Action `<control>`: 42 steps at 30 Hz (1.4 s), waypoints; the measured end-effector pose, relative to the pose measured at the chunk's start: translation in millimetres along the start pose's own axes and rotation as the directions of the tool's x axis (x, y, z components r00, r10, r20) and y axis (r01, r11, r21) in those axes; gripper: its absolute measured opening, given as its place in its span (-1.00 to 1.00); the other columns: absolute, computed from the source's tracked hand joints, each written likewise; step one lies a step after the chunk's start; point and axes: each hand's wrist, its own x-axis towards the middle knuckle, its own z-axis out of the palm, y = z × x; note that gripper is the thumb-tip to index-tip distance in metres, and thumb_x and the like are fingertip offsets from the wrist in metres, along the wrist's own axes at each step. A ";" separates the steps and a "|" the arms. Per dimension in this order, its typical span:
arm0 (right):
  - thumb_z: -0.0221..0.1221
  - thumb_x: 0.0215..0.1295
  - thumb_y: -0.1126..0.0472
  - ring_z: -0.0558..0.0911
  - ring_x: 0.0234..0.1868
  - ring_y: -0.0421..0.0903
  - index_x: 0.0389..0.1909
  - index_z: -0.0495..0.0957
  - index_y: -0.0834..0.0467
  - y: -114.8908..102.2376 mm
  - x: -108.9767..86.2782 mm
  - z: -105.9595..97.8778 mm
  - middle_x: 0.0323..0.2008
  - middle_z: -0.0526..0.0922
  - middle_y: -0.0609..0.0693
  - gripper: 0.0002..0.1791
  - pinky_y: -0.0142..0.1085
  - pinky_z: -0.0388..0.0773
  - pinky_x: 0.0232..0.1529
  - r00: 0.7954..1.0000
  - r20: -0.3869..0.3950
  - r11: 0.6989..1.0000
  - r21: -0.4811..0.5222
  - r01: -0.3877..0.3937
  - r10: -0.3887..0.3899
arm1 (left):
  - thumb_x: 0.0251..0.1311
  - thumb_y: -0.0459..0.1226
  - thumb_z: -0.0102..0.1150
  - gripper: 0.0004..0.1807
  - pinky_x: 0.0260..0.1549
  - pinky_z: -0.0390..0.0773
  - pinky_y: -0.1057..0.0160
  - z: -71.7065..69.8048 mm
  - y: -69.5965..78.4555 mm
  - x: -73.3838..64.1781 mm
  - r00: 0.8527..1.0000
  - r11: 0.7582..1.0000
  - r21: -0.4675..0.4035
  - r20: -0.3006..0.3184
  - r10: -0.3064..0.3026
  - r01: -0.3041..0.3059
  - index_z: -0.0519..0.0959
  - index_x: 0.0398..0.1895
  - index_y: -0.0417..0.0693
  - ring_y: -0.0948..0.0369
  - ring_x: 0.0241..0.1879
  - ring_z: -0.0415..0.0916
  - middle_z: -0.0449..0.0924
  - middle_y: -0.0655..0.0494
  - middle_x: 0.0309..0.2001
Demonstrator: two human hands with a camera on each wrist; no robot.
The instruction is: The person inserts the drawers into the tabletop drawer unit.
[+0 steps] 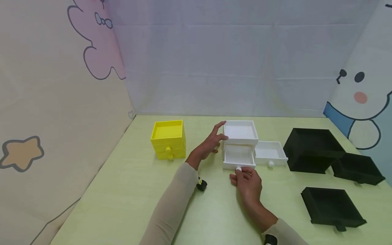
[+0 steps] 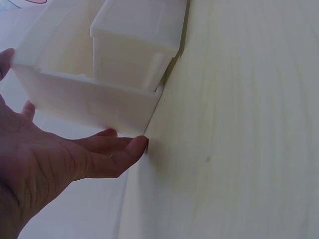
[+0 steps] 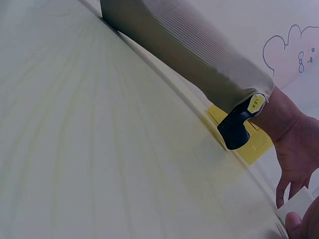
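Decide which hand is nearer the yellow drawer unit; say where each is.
Left. The left hand is right of the yellow drawer unit, beside the white cabinet; the right hand is farther right, at that cabinet's drawer knob.

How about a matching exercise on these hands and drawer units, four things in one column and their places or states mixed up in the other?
Column one:
1. yellow unit
2. left hand
3. right hand
4. black casing

Column two:
A. pinching the knob of a pulled-out drawer
B. between a loose white drawer and a loose black drawer
C. touching the white unit
D. drawers pushed in

Pairs: 1-D, 2-C, 3-A, 4-B
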 end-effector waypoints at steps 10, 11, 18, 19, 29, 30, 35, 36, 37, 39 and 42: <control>0.09 0.29 0.30 0.70 -0.41 -0.10 -0.07 0.35 0.38 1.9 1.2 2.0 -0.15 0.59 0.37 -0.73 -0.30 0.60 -0.37 1.000 -0.010 1.000 0.025 0.011 -0.011 | 0.14 0.07 0.01 -0.37 -0.01 0.26 -0.26 -0.5 -3.8 4.5 1.000 1.000 0.002 -0.001 -0.006 0.006 0.02 0.21 0.92 -0.31 0.28 0.04 -0.22 0.05 0.46; 0.09 0.29 0.30 0.70 -0.41 -0.11 -0.08 0.35 0.37 1.8 1.2 2.2 -0.15 0.59 0.37 -0.73 -0.30 0.60 -0.37 1.000 -0.012 1.000 0.028 0.009 -0.009 | 0.14 0.07 0.01 -0.37 -0.01 0.27 -0.26 -0.6 -4.1 5.1 1.000 1.000 0.001 -0.003 -0.007 0.007 0.02 0.20 0.93 -0.30 0.28 0.04 -0.21 0.04 0.46; 0.08 0.29 0.30 0.69 -0.42 -0.11 -0.07 0.36 0.36 0.4 2.2 3.9 -0.17 0.60 0.35 -0.73 -0.29 0.60 -0.40 1.000 -0.026 1.000 0.012 0.009 -0.008 | 0.12 0.09 0.03 -0.37 -0.02 0.26 -0.26 -1.1 -5.2 6.6 1.000 1.000 -0.001 -0.003 -0.009 0.009 0.03 0.18 0.95 -0.30 0.29 0.03 -0.19 0.05 0.45; 0.08 0.29 0.30 0.69 -0.42 -0.11 -0.07 0.36 0.37 0.5 2.7 4.1 -0.17 0.60 0.36 -0.73 -0.30 0.60 -0.40 1.000 -0.027 1.000 0.009 0.010 -0.010 | 0.12 0.09 0.03 -0.37 -0.02 0.27 -0.25 -0.9 -4.7 6.4 1.000 1.000 0.000 -0.005 -0.009 0.009 0.03 0.18 0.95 -0.29 0.29 0.03 -0.19 0.06 0.45; 0.07 0.29 0.30 0.69 -0.44 -0.17 -0.05 0.35 0.36 2.6 5.1 5.2 -0.15 0.59 0.39 -0.73 -0.30 0.61 -0.41 0.999 -0.029 0.999 0.027 0.028 -0.028 | 0.13 0.06 0.03 -0.38 -0.03 0.29 -0.21 -0.2 -2.0 3.5 1.000 1.000 -0.006 -0.018 -0.025 0.024 0.04 0.17 0.95 -0.26 0.28 0.06 -0.07 0.14 0.40; 0.08 0.29 0.30 0.69 -0.45 -0.17 -0.05 0.35 0.36 3.1 5.5 5.4 -0.15 0.59 0.39 -0.73 -0.31 0.61 -0.41 0.999 -0.031 0.999 0.027 0.031 -0.030 | 0.13 0.06 0.03 -0.38 -0.03 0.29 -0.21 -0.3 -2.2 3.3 1.000 1.000 -0.007 -0.018 -0.024 0.024 0.04 0.17 0.95 -0.26 0.28 0.06 -0.07 0.14 0.40; 0.08 0.28 0.32 0.69 -0.47 -0.17 -0.08 0.37 0.36 5.2 7.1 6.6 -0.17 0.60 0.39 -0.75 -0.30 0.60 -0.43 0.998 -0.047 0.998 0.035 0.043 -0.041 | 0.15 0.06 0.01 -0.38 -0.04 0.29 -0.21 -0.7 -2.3 3.2 1.000 1.000 -0.005 -0.012 -0.016 0.016 0.03 0.19 0.94 -0.27 0.28 0.07 -0.09 0.12 0.41; 0.09 0.28 0.32 0.69 -0.47 -0.16 -0.08 0.37 0.36 5.3 7.3 7.0 -0.18 0.60 0.39 -0.75 -0.30 0.60 -0.43 0.998 -0.050 0.998 0.035 0.046 -0.044 | 0.15 0.05 0.01 -0.38 -0.04 0.29 -0.22 -0.8 -2.4 3.4 1.000 1.000 -0.004 -0.011 -0.015 0.015 0.03 0.19 0.94 -0.27 0.27 0.06 -0.10 0.11 0.42; 0.09 0.28 0.32 0.69 -0.47 -0.16 -0.09 0.37 0.36 5.1 7.4 7.3 -0.18 0.60 0.39 -0.75 -0.30 0.60 -0.43 0.997 -0.053 0.998 0.033 0.049 -0.047 | 0.15 0.05 0.01 -0.38 -0.04 0.28 -0.22 -0.9 -2.5 3.5 1.000 1.000 -0.003 -0.011 -0.014 0.014 0.03 0.19 0.94 -0.27 0.28 0.06 -0.10 0.10 0.42; 0.09 0.28 0.31 0.69 -0.47 -0.15 -0.09 0.38 0.36 5.0 7.8 8.0 -0.18 0.60 0.38 -0.75 -0.29 0.60 -0.43 0.997 -0.057 0.998 0.032 0.053 -0.051 | 0.15 0.05 0.00 -0.38 -0.03 0.28 -0.23 -0.9 -2.6 3.8 1.000 1.000 -0.003 -0.010 -0.013 0.013 0.03 0.19 0.94 -0.28 0.28 0.06 -0.10 0.06 0.43; 0.09 0.29 0.30 0.69 -0.47 -0.15 -0.08 0.39 0.35 4.6 8.3 8.5 -0.19 0.61 0.37 -0.75 -0.29 0.60 -0.43 0.996 -0.064 0.998 0.024 0.056 -0.054 | 0.15 0.05 0.00 -0.38 -0.03 0.28 -0.23 -0.8 -2.6 4.0 1.000 1.000 -0.002 -0.008 -0.015 0.015 0.03 0.18 0.95 -0.28 0.28 0.06 -0.10 0.03 0.43</control>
